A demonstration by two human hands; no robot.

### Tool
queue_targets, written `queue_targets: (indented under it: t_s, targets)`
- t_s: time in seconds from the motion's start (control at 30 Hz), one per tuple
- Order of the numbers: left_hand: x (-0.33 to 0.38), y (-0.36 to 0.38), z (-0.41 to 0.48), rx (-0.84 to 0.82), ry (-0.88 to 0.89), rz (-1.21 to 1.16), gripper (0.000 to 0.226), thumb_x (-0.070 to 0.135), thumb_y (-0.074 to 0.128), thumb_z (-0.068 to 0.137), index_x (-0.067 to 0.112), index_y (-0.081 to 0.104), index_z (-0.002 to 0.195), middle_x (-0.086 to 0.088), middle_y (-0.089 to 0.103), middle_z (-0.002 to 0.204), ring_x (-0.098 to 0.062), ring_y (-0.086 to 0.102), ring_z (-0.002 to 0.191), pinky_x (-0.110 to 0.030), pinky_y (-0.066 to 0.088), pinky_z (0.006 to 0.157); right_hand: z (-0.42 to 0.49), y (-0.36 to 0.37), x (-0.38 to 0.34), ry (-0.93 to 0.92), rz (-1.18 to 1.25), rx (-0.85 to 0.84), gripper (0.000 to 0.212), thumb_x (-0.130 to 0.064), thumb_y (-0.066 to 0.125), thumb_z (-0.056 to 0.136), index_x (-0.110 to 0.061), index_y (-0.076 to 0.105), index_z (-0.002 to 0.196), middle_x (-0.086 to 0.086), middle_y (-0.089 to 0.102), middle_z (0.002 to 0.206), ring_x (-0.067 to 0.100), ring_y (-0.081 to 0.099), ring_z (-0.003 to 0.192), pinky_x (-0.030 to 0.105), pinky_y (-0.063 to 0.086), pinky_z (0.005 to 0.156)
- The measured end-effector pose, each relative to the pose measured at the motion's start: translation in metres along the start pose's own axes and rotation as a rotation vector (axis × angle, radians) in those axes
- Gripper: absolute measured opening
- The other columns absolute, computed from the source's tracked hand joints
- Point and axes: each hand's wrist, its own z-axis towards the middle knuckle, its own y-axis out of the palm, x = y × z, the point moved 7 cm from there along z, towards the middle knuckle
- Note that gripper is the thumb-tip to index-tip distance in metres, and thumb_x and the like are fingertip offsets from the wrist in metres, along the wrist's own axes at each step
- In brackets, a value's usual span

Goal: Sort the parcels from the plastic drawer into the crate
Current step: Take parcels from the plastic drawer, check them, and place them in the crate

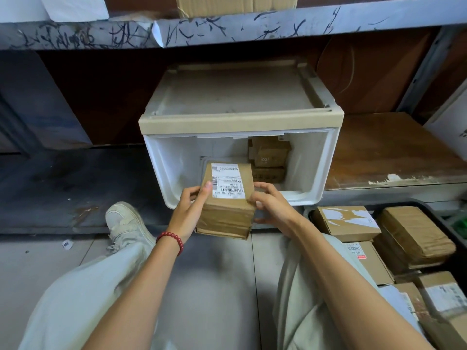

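Holding a parcel (227, 200) at the plastic drawer (313, 168), left hand (188, 210) and right hand (271, 207) both had a grip clamped on it, guess it needed carrying right to the crate (447, 223).

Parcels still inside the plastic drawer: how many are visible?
3, stacked in the back right corner of the plastic drawer: top parcel, middle parcel, bottom parcel. The held parcel may hide others.
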Motion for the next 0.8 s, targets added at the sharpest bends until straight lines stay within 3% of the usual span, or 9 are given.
queue_targets:
  t_s: [0.07, 0.17, 0.23, 0.33, 0.47, 0.53, 0.67, 0.8]
  targets:
    - [0.000, -0.003, 0.002, 0.022, 0.016, 0.013, 0.069, 0.081, 0.052, 0.066, 0.028, 0.053, 0.110, 0.009, 0.060, 0.114, -0.009, 0.058, 0.103, -0.036, 0.050, 0.090, -0.003, 0.001, 0.000, -0.006, -0.100, -0.013, 0.068, -0.012, 0.070, 0.072, -0.030, 0.043, 0.131, -0.003, 0.058, 0.111, 0.020, 0.057, 0.110, 0.045, 0.052, 0.092]
    - [0.004, -0.005, 0.000, 0.069, 0.045, 0.046, 0.069, 0.070, 0.064, 0.070, 0.022, 0.051, 0.117, 0.010, 0.058, 0.114, 0.001, 0.055, 0.096, -0.016, 0.043, 0.074, -0.006, 0.006, 0.000, -0.050, -0.138, -0.036, 0.077, 0.010, 0.070, 0.071, -0.025, 0.042, 0.134, -0.001, 0.054, 0.114, 0.018, 0.059, 0.104, 0.033, 0.056, 0.075]
    - [0.006, -0.003, -0.001, 0.054, 0.062, 0.050, 0.067, 0.057, 0.068, 0.076, 0.024, 0.043, 0.128, 0.010, 0.054, 0.117, 0.006, 0.052, 0.092, -0.010, 0.037, 0.070, -0.006, 0.007, -0.004, -0.105, -0.096, -0.046, 0.079, 0.018, 0.070, 0.069, -0.022, 0.043, 0.132, 0.002, 0.052, 0.121, 0.016, 0.061, 0.102, 0.032, 0.057, 0.071]
    - [-0.004, 0.002, 0.001, 0.010, 0.062, 0.068, 0.083, 0.067, 0.076, 0.059, 0.031, 0.040, 0.125, 0.005, 0.052, 0.128, -0.008, 0.056, 0.107, -0.019, 0.043, 0.080, -0.005, 0.009, -0.008, -0.169, -0.073, -0.059, 0.068, 0.013, 0.074, 0.071, -0.024, 0.049, 0.123, -0.003, 0.050, 0.134, 0.016, 0.058, 0.115, 0.033, 0.057, 0.078]
    - [-0.004, 0.001, 0.001, 0.048, 0.096, 0.128, 0.070, 0.038, 0.075, 0.077, 0.019, 0.037, 0.133, 0.004, 0.049, 0.133, -0.013, 0.055, 0.109, -0.023, 0.044, 0.080, -0.004, 0.009, -0.008, -0.183, -0.015, -0.038, 0.053, -0.003, 0.082, 0.072, -0.022, 0.047, 0.107, -0.005, 0.054, 0.130, 0.014, 0.064, 0.109, 0.032, 0.056, 0.083]
    - [0.003, 0.003, 0.000, 0.059, 0.162, 0.203, 0.062, 0.030, 0.074, 0.081, 0.018, 0.038, 0.131, 0.007, 0.051, 0.130, -0.012, 0.056, 0.108, -0.021, 0.044, 0.080, -0.006, 0.001, -0.011, -0.247, -0.091, 0.040, 0.062, -0.009, 0.083, 0.072, -0.021, 0.044, 0.117, -0.005, 0.054, 0.128, 0.004, 0.057, 0.112, 0.027, 0.054, 0.089]
    - [0.021, 0.021, -0.004, 0.021, 0.274, 0.305, 0.053, 0.025, 0.075, 0.080, 0.024, 0.043, 0.121, 0.010, 0.055, 0.123, -0.015, 0.060, 0.107, -0.027, 0.052, 0.085, -0.020, -0.022, -0.019, -0.301, -0.246, 0.211, 0.076, -0.017, 0.081, 0.075, -0.023, 0.035, 0.135, -0.007, 0.053, 0.121, 0.009, 0.051, 0.114, 0.040, 0.050, 0.097]
    - [0.057, 0.044, -0.002, -0.002, 0.351, 0.281, 0.050, 0.026, 0.077, 0.078, 0.031, 0.043, 0.114, 0.014, 0.055, 0.118, -0.011, 0.060, 0.105, -0.030, 0.052, 0.088, -0.042, -0.053, -0.035, -0.362, -0.193, 0.330, 0.072, -0.017, 0.080, 0.077, -0.022, 0.039, 0.136, -0.006, 0.059, 0.115, 0.009, 0.056, 0.109, 0.021, 0.049, 0.083]
